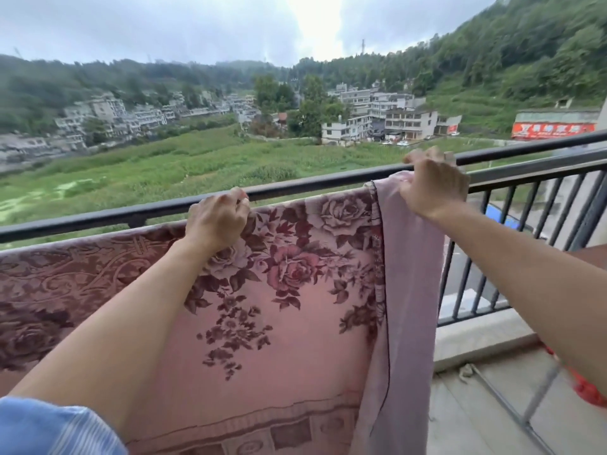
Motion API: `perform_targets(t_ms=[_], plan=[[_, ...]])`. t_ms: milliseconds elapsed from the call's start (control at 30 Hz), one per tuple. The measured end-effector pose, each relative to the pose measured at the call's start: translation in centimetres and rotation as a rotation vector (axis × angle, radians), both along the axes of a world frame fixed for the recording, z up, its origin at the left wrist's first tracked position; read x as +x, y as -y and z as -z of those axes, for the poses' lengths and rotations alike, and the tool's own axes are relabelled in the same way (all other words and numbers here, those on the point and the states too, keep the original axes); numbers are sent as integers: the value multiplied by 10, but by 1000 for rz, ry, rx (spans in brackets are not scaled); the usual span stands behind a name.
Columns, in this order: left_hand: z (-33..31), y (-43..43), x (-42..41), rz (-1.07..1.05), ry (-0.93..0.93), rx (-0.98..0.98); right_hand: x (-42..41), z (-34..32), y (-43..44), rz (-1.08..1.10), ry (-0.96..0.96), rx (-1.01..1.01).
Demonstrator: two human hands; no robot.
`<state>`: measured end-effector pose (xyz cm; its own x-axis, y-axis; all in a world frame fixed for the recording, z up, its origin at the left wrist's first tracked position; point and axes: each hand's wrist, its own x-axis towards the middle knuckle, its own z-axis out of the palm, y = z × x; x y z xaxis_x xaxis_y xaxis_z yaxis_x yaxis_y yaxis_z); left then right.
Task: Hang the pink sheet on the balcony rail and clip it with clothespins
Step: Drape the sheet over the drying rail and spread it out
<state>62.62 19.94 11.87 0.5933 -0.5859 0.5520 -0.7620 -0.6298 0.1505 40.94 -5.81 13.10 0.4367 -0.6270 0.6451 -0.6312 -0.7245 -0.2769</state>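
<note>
A pink sheet [295, 339] with dark rose patterns hangs over the black balcony rail [312, 187] and drapes down toward me. Its right end is folded back, showing a plain pale pink underside [410, 274]. My left hand [218, 220] grips the sheet's top edge at the rail, near the middle. My right hand [433, 185] holds the sheet's top right corner on the rail, fingers curled over it. A small light object shows at my right fingertips; I cannot tell whether it is a clothespin.
The railing's vertical bars [512, 244] continue to the right over a concrete ledge [476, 336]. Something red [588, 389] lies on the tiled floor at the right. A metal rod [512, 399] rests on the floor. Fields and buildings lie beyond.
</note>
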Motion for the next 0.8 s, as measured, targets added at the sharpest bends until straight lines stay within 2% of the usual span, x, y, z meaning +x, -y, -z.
perform_targets(t_ms=[100,167,233,367,467,567,667,733,800], plan=[[-1,1,-4,-1,35,31,18,3,-35,-222,-32,-131],[0,2,-6,-4,54,42,34,16,-53,-285,-124,-151],[1,0,-5,-9,54,48,40,29,-53,-259,-164,-189],[4,-1,-2,0,58,48,29,38,-32,-250,-92,-310],[4,0,-1,23,70,48,21,36,-26,-278,-82,-290],[4,-2,3,23,88,52,5,42,-13,-72,-69,-161],[6,-1,2,32,114,60,-14,53,-1,149,-35,134],[6,3,-1,38,124,51,-18,61,3,139,76,427],[7,10,-6,48,110,17,-16,71,4,9,258,676]])
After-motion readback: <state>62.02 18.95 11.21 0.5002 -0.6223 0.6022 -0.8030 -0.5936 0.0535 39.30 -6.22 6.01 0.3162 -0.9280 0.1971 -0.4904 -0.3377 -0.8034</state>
